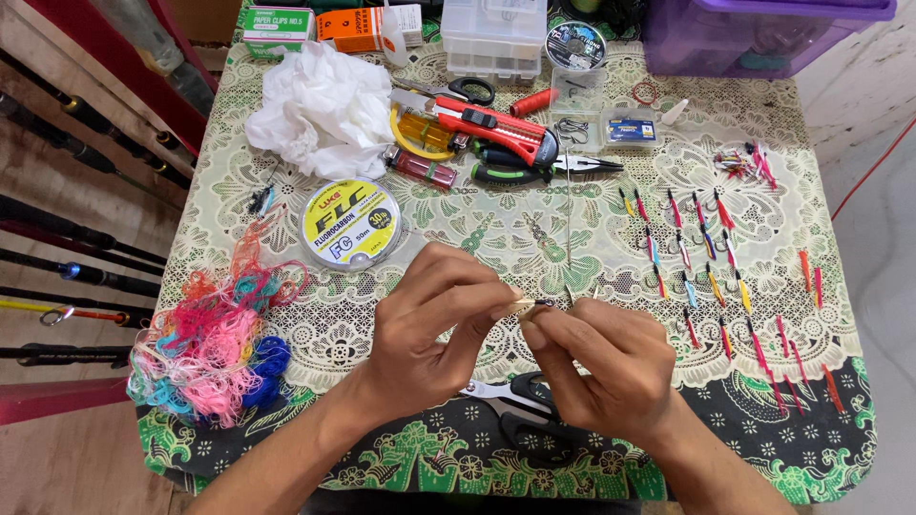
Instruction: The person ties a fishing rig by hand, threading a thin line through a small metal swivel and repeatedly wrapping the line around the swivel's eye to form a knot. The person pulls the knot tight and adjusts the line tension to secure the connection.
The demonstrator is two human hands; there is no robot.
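While both pinch tiny dark-tipped pale fishing lure (534, 303) | left hand (429, 329) grips shaft, right hand (601, 358) clamps tip | risk: hook pricks fingertip, lure drops onto green lace-patterned tablecloth (286, 448)

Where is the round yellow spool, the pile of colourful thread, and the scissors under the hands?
Round yellow spool (351, 224), head view, middle of its yellow label.
Pile of colourful thread (212, 345), head view, centre of the pink tangle.
Scissors (523, 402), head view, black handle between the wrists.

Small fishing hook piece (534, 303), centre of frame.
Thin, pale with a dark tip, lying level, pinched at both ends.
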